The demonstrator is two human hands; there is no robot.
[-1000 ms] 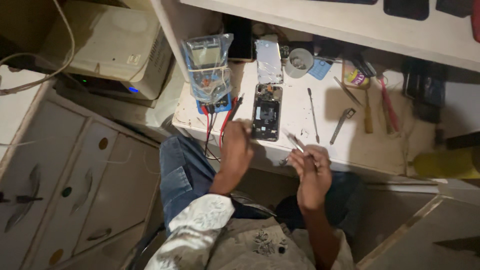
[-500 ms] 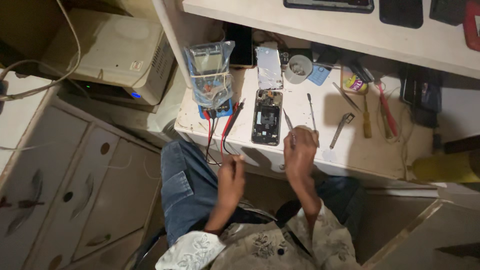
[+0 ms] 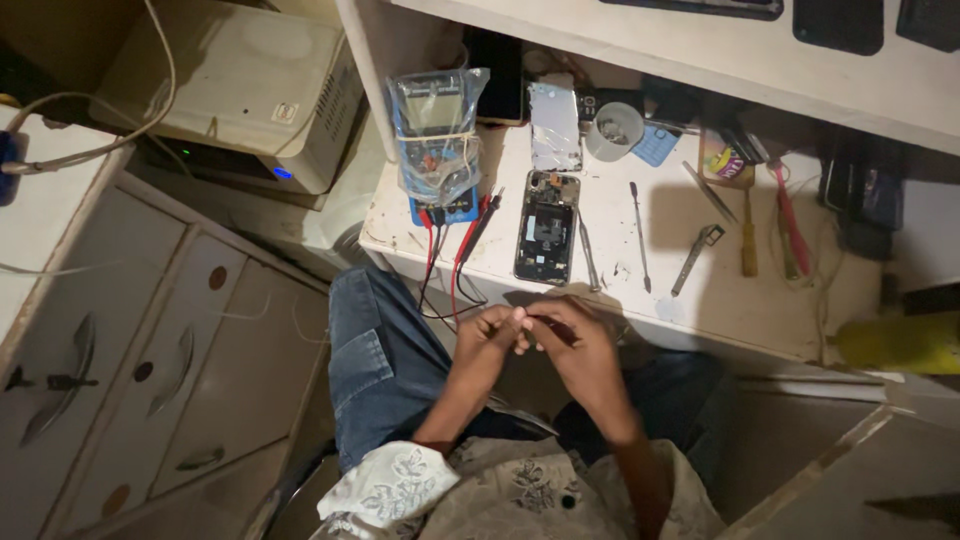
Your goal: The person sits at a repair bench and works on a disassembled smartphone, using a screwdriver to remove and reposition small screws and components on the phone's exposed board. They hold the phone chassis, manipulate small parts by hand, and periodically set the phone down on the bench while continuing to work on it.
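While the white table (image 3: pixel 620 300) carries the spread of work, its near edge sits just above the person's lap, so both hands can meet below it with everything within reach. At the back left a multimeter (image 3: pixel 437 145) wrapped in a clear plastic bag stands tilted toward the seat, probably so its face can be read, and its red and black leads (image 3: pixel 452 260) trail over the table edge toward the knees. Beside it an opened phone (image 3: pixel 547 228) lies flat, insides up, with its shiny back cover (image 3: pixel 555 127) set apart behind it. Slim metal tools (image 3: pixel 637 235) lie in a row to the right, handles pointing at the person. The left hand (image 3: pixel 487 345) and right hand (image 3: pixel 578 352) touch at the fingertips, clenched together on a thin dark piece (image 3: pixel 538 322) too small to identify, held in front of the table edge.
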